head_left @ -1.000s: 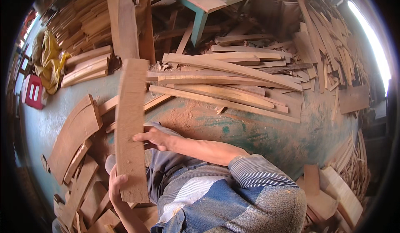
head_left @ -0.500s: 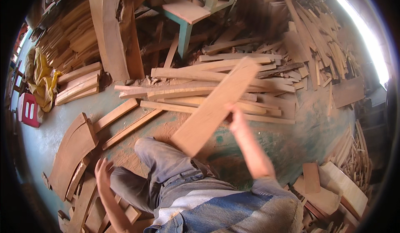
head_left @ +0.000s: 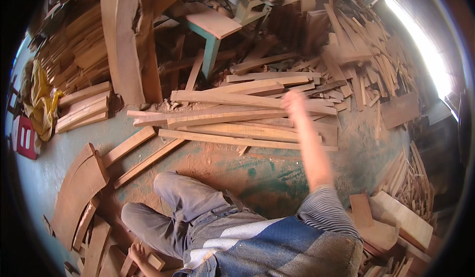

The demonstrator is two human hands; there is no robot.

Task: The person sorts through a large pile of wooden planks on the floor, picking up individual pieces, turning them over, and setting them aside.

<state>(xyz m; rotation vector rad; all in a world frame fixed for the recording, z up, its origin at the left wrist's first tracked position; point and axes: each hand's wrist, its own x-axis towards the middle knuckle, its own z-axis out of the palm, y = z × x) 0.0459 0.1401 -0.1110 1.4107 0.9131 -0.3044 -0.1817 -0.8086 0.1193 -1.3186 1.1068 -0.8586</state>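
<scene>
Our right grip (head_left: 295,101) blurs over the planks (head_left: 227,113); we cannot tell whether it, or our left grip (head_left: 137,251) near a wood block (head_left: 156,261), is closed. Between the right grip and our knees (head_left: 166,184) we have dusty floor (head_left: 247,170) edged by the planks; far left of that grip stands a red slotted crate (head_left: 25,151), contents hidden.

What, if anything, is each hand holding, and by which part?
The right hand, blurred over the wooden strips, shows nothing held. The left hand is beside a wooden block; whether it grips anything cannot be told.
</scene>
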